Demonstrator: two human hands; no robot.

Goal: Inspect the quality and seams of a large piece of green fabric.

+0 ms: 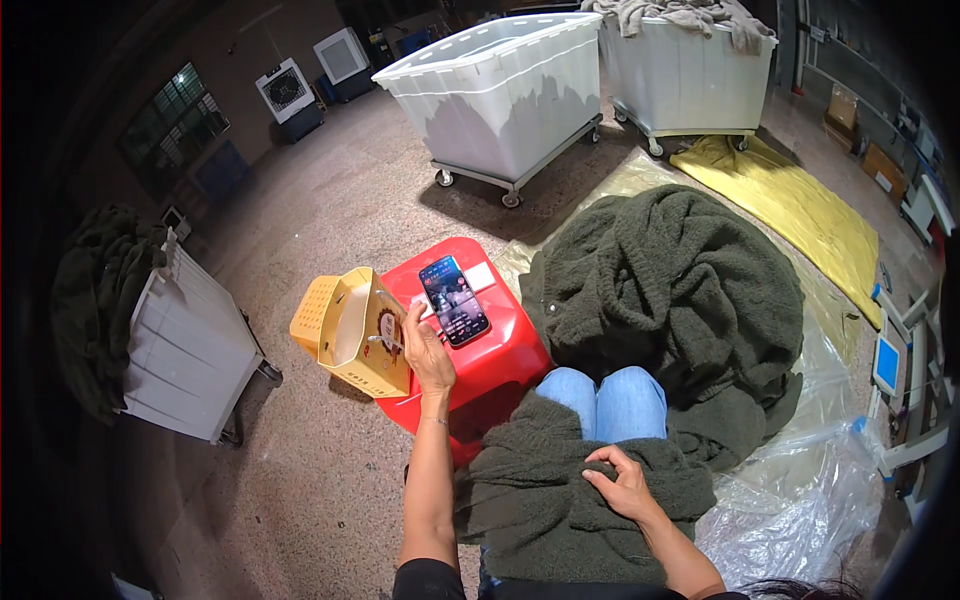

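Observation:
My left hand [428, 352] reaches over a red plastic stool [490, 385], fingers stretched beside the left edge of a lit phone [455, 302]. Whether they touch the phone is hard to tell. The phone rests on the stool top, its screen up. Across my lap lies a dark green fuzzy knit cloth [570, 530]. My right hand [622, 486] is on it, thumb and curled fingers closed on a fold. A large heap of the same dark green knit [670, 280] lies beyond my knees to the right.
A yellow perforated basket [372, 375] stands against the stool's left side. White wheeled bins stand at the left [190, 345] and at the back [500, 120], [690, 80]. Clear plastic sheeting [800, 510] and a yellow sheet [790, 210] cover the floor on the right.

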